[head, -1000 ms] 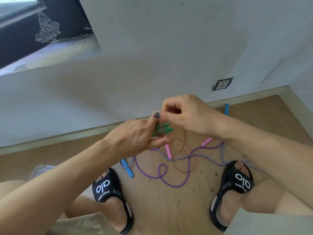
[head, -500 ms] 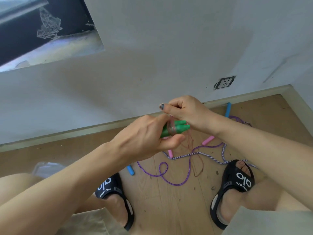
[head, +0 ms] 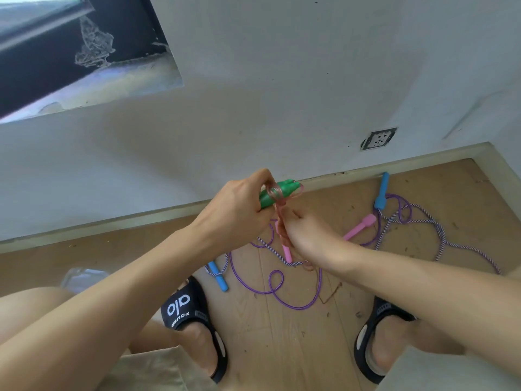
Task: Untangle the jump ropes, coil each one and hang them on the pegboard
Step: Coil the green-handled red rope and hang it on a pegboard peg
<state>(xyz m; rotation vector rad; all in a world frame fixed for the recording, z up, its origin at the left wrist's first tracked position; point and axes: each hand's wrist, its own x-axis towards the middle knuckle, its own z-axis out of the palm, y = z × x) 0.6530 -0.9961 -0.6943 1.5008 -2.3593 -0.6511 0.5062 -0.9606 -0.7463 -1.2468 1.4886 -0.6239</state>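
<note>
The person sits low over the wooden floor [head: 282, 348], and both hands work on one rope. The left hand [head: 239, 213] is closed around the green handles [head: 277, 193], which lie together and point toward the wall. A few turns of the thin reddish-brown cord [head: 275, 191] already go around these handles. The right hand [head: 307, 235], just below, pinches the same cord where it hangs down in a twisted bunch; the loose end of it trails to the floor near the right sandal [head: 377, 348].

The two other ropes lie on the floor, crossing each other: a smooth purple rope [head: 277, 292] with pink handles [head: 361, 227], and a striped braided rope [head: 439, 235] with blue handles [head: 382, 190]. I see no pegboard from here.

I think the risk is in the hanging cord. If the right hand pulls more of it up while its tail is caught under the purple loops, it may drag them and make a new tangle. Also, the turns on the handles look loose; if the tension drops, they can slide off the tips.
</note>
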